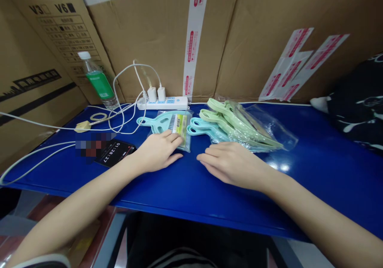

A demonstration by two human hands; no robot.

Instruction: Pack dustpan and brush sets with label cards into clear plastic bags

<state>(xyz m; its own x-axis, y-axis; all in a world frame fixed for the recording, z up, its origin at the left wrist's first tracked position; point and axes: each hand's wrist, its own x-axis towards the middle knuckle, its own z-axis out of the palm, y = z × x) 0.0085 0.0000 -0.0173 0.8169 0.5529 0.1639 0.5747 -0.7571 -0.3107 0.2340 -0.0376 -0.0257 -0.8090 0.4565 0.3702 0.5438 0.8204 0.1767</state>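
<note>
A light-blue dustpan-and-brush set (163,120) with a green-and-yellow label lies flat in a clear bag at the middle of the table. My left hand (161,150) rests on its near edge, fingers laid out and thumb apart, holding nothing. To the right is a pile of bagged dustpans: pale green dustpans (236,118) on top, light-blue dustpans (209,129) below, handles pointing left. My right hand (230,162) lies just in front of this pile, fingers curled in and pressed together, with nothing visible in them. Whether it touches the plastic wrap I cannot tell.
Behind stand a white power strip (164,103) with two chargers and looping white cables, and a bottle (100,82) with a green label. A phone (115,153) showing a timer lies left. Cardboard boxes (155,32) wall the blue table (185,196); dark patterned fabric (359,104) sits right.
</note>
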